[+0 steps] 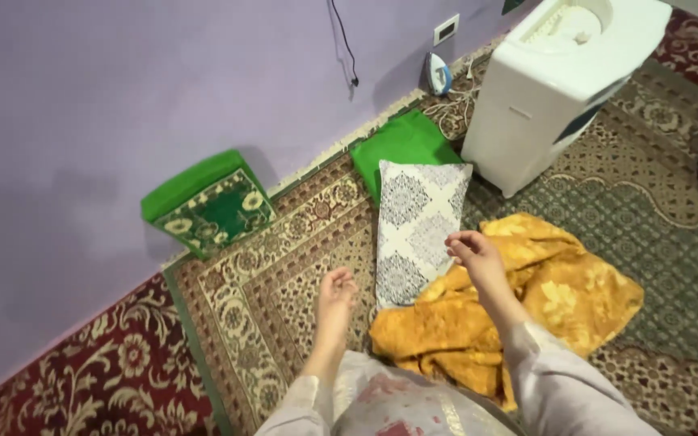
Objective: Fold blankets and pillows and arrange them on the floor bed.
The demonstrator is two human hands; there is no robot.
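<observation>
My right hand (478, 257) hangs loosely curled and empty over the crumpled mustard-yellow floral blanket (527, 307). My left hand (337, 292) is open above the patterned woven carpet (284, 274), beside the grey-and-white medallion-print rectangular pillow (418, 230).

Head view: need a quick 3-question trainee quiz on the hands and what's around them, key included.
1. True or false: the right hand grips the yellow floral cloth.
2. Which lies nearest the left hand? A) the patterned grey-and-white pillow B) the white appliance C) the clothes iron
3. Fill in: the green cushion leans against the ____.

Key
1. False: the right hand hovers above the cloth with fingers curled, holding nothing.
2. A: the pillow lies on the carpet just right of the open, empty left hand.
3. Wall, the lilac one.
</observation>
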